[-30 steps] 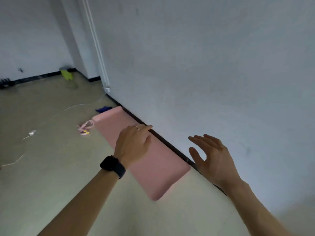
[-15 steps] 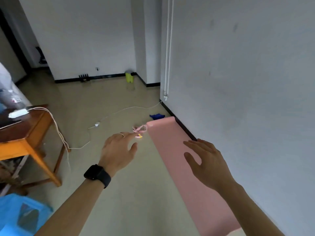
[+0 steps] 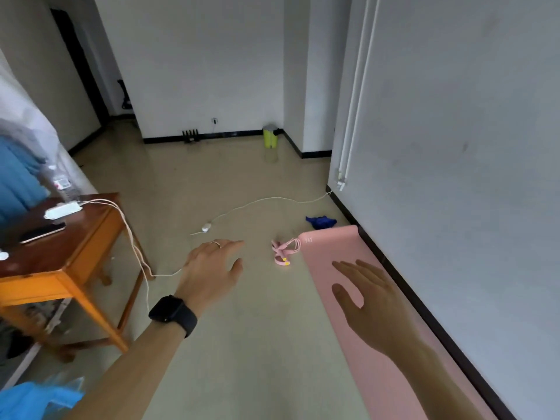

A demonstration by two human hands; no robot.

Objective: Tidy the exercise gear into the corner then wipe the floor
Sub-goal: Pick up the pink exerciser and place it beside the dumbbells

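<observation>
Hands are both hanging empty as I am looking down the room. The left hand (image 3: 212, 271) is reaching forward with fingers straight and loosely apart. The right hand (image 3: 369, 298) is floating palm-down above the pink mat (image 3: 330, 250), fingers spread, gripping nothing.

The mat is lying flat and unrolled along the right edge of the floor (image 3: 257, 344), one long side just beside the black skirting of the wall (image 3: 454, 177). Its long axis is pointing away from me toward the far corner. I am guessing it is sitting tight to the wall to keep the middle of the floor free.

A pink skipping rope (image 3: 283, 253) is lying bunched at the mat's far left corner. A blue cloth (image 3: 321, 222) is sitting just beyond that far end, probably waiting for the wiping.
</observation>
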